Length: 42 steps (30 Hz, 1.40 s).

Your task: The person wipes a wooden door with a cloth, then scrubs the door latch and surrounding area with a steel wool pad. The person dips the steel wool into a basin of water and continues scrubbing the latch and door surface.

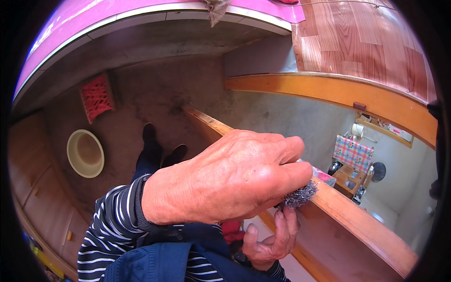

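My left hand (229,176), its back towards the camera, is closed around a tuft of grey steel wool (301,195) beside the upper edge of a wooden door or panel (366,225). The thumb is hidden beneath the hand. Lower down is my right hand (271,243), with thumb and fingers apart and partly curled. Two of its fingertips reach up close under the steel wool; whether they touch it is not clear. A small dark piece shows between the hands, too covered to name.
An orange wooden beam (317,88) crosses above. Low on the left are a cream plastic basin (99,155), a stool with red webbing (97,97) and wooden cabinets (45,197). A pink-covered surface (141,8) curves along the top. A checked cloth (352,151) lies beyond the panel.
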Each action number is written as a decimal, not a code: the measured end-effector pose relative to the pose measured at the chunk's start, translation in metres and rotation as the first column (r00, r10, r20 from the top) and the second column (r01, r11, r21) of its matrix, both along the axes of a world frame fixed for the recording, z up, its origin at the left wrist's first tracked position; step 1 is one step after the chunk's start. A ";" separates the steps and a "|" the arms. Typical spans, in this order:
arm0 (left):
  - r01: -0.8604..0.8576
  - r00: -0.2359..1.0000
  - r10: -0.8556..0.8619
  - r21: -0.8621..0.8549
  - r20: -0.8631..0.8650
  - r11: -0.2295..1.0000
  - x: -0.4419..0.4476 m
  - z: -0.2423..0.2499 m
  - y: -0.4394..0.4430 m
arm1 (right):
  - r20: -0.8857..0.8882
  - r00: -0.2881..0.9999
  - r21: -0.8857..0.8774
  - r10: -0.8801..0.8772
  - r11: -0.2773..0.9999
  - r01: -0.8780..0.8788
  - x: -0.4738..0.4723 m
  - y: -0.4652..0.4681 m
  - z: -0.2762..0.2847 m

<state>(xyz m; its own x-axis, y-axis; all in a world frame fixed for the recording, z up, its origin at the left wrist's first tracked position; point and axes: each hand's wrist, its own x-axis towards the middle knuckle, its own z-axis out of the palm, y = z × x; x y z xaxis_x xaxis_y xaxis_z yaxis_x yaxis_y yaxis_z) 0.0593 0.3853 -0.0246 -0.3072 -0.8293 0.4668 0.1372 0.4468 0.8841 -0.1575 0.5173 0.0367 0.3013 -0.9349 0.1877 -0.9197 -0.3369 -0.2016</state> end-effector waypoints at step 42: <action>-0.349 0.906 0.396 0.266 -0.147 0.899 -0.030 -0.026 0.050 | -0.018 0.999 -0.040 0.050 0.998 -0.051 -0.007 -0.010 -0.003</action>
<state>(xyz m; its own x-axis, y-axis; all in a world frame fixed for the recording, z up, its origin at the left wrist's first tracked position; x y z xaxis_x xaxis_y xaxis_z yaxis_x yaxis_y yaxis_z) 0.0294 0.4354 -0.0501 0.1219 -0.9552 0.2697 0.1781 0.2884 0.9408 -0.1646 0.5076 0.0339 0.3513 -0.9103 0.2192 -0.9046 -0.3903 -0.1712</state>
